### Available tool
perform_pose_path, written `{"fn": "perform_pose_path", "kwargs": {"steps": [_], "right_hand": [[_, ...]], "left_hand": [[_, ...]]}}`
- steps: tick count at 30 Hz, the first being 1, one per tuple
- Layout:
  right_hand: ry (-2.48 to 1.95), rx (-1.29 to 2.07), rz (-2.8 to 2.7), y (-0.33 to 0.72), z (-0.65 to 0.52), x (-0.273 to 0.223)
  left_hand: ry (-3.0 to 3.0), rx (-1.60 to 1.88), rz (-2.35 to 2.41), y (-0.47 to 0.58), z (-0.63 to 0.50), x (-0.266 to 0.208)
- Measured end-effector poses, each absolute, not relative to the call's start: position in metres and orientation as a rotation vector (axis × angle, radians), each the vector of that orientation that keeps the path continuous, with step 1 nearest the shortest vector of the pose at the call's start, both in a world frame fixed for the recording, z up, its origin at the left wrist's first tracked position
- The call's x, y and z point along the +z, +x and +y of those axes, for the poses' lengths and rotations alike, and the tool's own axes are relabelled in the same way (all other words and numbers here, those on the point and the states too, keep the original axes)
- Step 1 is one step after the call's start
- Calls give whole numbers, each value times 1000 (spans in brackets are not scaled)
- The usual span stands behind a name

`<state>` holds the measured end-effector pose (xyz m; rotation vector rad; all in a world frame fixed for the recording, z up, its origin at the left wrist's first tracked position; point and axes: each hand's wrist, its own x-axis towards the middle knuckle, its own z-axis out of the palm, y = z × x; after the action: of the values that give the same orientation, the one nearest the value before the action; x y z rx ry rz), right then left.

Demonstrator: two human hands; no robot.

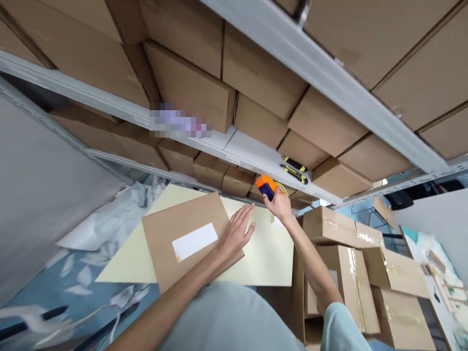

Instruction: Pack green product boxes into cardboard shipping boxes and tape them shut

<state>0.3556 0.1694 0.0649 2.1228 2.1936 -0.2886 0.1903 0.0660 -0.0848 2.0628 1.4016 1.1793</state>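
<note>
A flat piece of brown cardboard (pixel 157 239) lies on a pale yellow board (pixel 272 253) in front of me, with a white label (pixel 194 241) on its face. My left hand (pixel 237 229) rests by the cardboard's right edge, fingers stretched out and holding nothing. In my right hand (pixel 280 204) is an orange and dark blue tape dispenser (pixel 266 186), held above the board's far right part. Part of a yellowish tape roll shows behind my fingers. A small white paper (pixel 278 221) lies partly hidden beneath my right hand.
Two yellow-and-black utility knives (pixel 294 171) lie on a white shelf (pixel 252 146) full of cardboard boxes. Several taped boxes (pixel 351 263) are stacked at my right. Crumpled white paper (pixel 124 209) covers the floor at left. A blurred-out item (pixel 179 120) sits on the shelf edge.
</note>
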Motion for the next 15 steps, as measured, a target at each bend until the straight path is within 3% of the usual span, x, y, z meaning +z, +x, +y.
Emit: {"fn": "perform_pose_path", "kwargs": {"steps": [7,15], "right_hand": [[2055,-414,2409,308,250,125],[1797,-147,2612,308,313,135]], "left_hand": [[1973,1443,1437,182,190,1],[1878,1364,1495,189,247,17]]}}
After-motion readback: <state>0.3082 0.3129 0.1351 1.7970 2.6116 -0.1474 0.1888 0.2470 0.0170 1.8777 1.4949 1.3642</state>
